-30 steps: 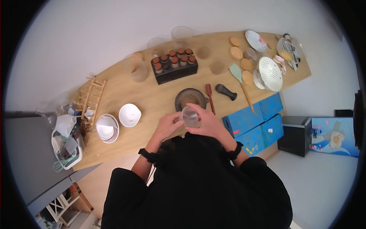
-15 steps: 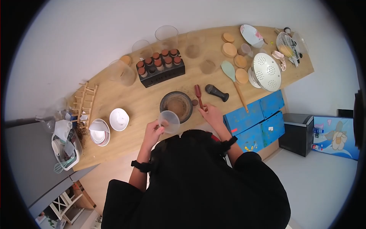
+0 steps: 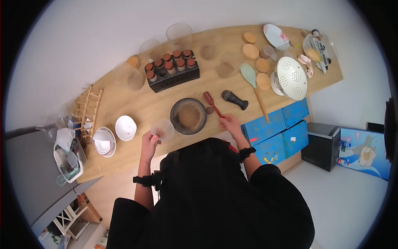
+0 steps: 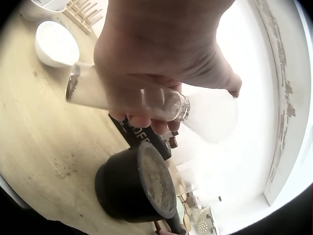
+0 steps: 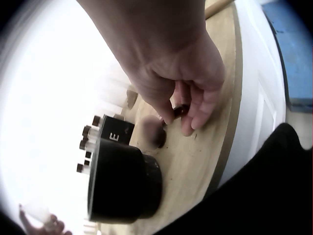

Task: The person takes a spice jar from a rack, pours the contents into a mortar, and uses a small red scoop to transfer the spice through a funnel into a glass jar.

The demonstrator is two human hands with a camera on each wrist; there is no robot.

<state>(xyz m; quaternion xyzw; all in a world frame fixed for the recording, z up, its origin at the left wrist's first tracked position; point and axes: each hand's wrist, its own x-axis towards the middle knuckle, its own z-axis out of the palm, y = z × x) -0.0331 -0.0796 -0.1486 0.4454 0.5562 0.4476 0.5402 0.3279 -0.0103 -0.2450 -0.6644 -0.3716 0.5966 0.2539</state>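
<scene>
My left hand [image 3: 149, 146] holds a clear glass vial [image 4: 122, 98], with brown powder at its closed end. A translucent funnel [image 4: 212, 115] sits at the vial's threaded neck, and my thumb touches its rim. In the head view the funnel [image 3: 163, 129] is left of the black mortar [image 3: 188, 130], which contains brown powder [image 3: 189, 115]. My right hand [image 3: 231, 124] pinches the handle end of a dark red scoop [image 3: 212, 102], right of the mortar. A small brown round cap [image 3: 210, 110] lies between scoop and mortar. The black pestle [image 3: 235, 100] lies further right.
A black rack [image 3: 174, 79] of vials with reddish-brown caps stands behind the mortar. White bowls [image 3: 125, 128] and a wooden rack [image 3: 89, 106] are at left. At right are a spatula [image 3: 257, 93], wooden lids [image 3: 263, 81] and a white colander [image 3: 291, 79].
Both hands were on the funnel near the mortar. My right hand has left it and taken the scoop, whose handle has swung right. My left hand has carried the funnel leftward.
</scene>
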